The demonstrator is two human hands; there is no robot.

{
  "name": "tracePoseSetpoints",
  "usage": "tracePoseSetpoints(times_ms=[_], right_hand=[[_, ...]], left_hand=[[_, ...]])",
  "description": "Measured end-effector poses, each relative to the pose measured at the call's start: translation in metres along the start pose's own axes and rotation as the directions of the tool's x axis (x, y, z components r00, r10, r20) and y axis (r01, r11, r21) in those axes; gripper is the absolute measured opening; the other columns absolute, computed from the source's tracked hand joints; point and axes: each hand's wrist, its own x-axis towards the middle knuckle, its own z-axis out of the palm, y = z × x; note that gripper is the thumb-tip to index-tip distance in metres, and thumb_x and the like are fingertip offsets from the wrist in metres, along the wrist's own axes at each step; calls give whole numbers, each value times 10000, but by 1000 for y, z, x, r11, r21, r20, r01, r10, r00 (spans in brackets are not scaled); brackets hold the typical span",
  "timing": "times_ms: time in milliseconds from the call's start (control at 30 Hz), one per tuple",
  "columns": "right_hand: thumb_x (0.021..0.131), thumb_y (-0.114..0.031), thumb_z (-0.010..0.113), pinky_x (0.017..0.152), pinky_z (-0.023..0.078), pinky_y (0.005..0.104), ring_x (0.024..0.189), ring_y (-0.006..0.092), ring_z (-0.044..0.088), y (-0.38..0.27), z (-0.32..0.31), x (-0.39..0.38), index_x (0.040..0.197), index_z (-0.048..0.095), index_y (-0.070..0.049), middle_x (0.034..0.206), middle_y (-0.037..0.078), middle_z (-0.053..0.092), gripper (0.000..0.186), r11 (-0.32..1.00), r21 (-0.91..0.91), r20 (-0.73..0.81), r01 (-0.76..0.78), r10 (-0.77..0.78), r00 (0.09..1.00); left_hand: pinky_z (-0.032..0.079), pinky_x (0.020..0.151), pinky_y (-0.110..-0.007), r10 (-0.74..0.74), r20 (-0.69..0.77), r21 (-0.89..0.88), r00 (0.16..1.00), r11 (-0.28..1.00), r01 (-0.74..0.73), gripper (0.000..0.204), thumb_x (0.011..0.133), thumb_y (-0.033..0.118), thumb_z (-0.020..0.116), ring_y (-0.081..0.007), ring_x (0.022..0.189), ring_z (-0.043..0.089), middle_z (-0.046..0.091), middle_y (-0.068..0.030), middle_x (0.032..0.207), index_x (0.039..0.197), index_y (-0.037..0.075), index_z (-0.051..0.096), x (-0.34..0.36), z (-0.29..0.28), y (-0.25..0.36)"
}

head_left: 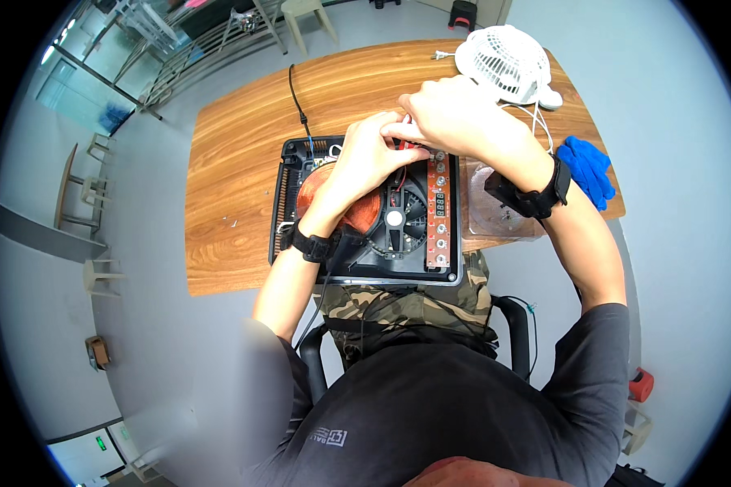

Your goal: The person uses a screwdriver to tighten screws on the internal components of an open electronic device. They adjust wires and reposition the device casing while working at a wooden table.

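In front of me lies an opened induction cooker (444, 277) with its insides bare. It shows a round copper coil (364, 213), a black cooling fan (414, 221) and a reddish-brown control board (439, 235). My left hand (371, 156) reaches over the coil to the far part of the housing, its fingers closed near a small red-and-black piece (404, 144). From above, my right hand (448, 115) meets it there, with bent, closed fingers. What each hand grips is mostly hidden by the fingers. Thin red wires (400, 180) run below them.
A white fan (505, 65) with its cable stands at the far right of the wooden table (227, 187). Blue gloves (586, 170) lie at the right edge. A clear plastic tray (483, 219) with small parts sits beside the cooker. A black cable (298, 101) runs off the far edge.
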Motion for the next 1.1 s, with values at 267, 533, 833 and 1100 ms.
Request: tracePoseSetpoints(times_ms=[267,533,833,1100], right_hand=[[960,-341,586,716,564,497,773,393,723,2,-4,-8,1018,644,-3,772,202,717,348,984,177,55,15,-25,998],[940,-442,627,698,579,467,763,383,730,-9,-5,0,946,688,-9,755,196,719,437,999,-37,22,20,-19,1000],[953,-344,589,681,568,493,736,395,720,-3,-2,1,1000,686,-35,728,191,710,328,991,106,1,83,-83,997],[945,-455,615,714,586,462,767,378,730,-12,-10,9,1042,712,-45,780,199,721,433,996,-86,113,19,-9,993]], left_hand=[[463,593,-284,-160,46,18,986,987,159,258,783,166,791,-73,612,518,588,-16,661,939,4,666,-3,-9,12],[544,700,-378,60,-19,148,998,987,-57,356,783,232,848,-207,728,699,725,-134,834,975,-15,679,-6,0,-16],[483,576,-282,-148,79,-42,986,988,152,302,811,172,808,-61,605,561,704,-43,787,996,-35,690,-9,-14,3],[539,712,-341,-15,-88,42,996,999,18,367,763,191,857,-162,709,655,723,-93,805,1021,-14,696,-9,-5,-7]])
